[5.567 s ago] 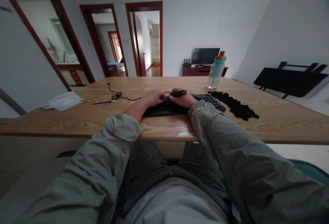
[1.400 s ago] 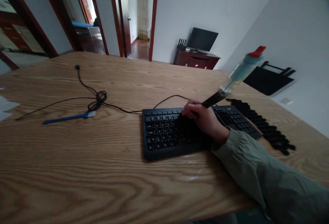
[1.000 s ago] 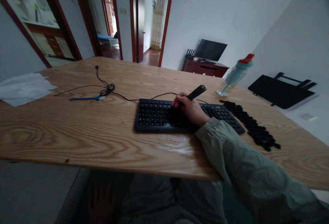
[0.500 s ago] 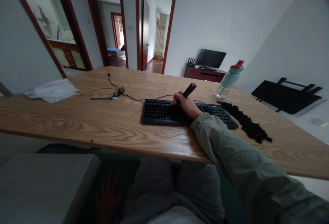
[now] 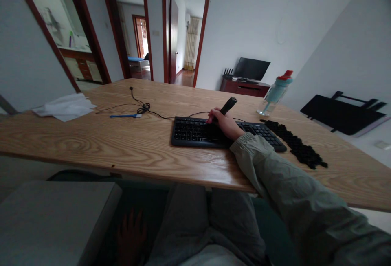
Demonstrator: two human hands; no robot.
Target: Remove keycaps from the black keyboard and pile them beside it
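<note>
A black keyboard (image 5: 189, 132) lies near the front edge of the wooden table. Over its middle, my right hand (image 5: 225, 122) is closed around a black stick-like tool (image 5: 229, 105), whose thick end slants up and to the right. The tool's lower end is hidden by the fingers, so I cannot see what it touches. My left hand (image 5: 132, 231) rests low beside my left thigh on a dark green seat, fingers spread, holding nothing. Right of the keyboard, many small black pieces that look like keycaps (image 5: 295, 141) lie in a long slanting strip.
A clear bottle with a red cap (image 5: 275, 93) stands beyond the keyboard's right end. To the left are a blue-handled brush (image 5: 124, 115), a coiled black cable (image 5: 143, 108) and a crumpled white cloth or tissue (image 5: 65, 107). A white surface (image 5: 58, 213) stands at lower left.
The whole view has shifted slightly, moving things a little to the right in the picture. My right hand keeps its grip over nearly the same part of the keyboard.
</note>
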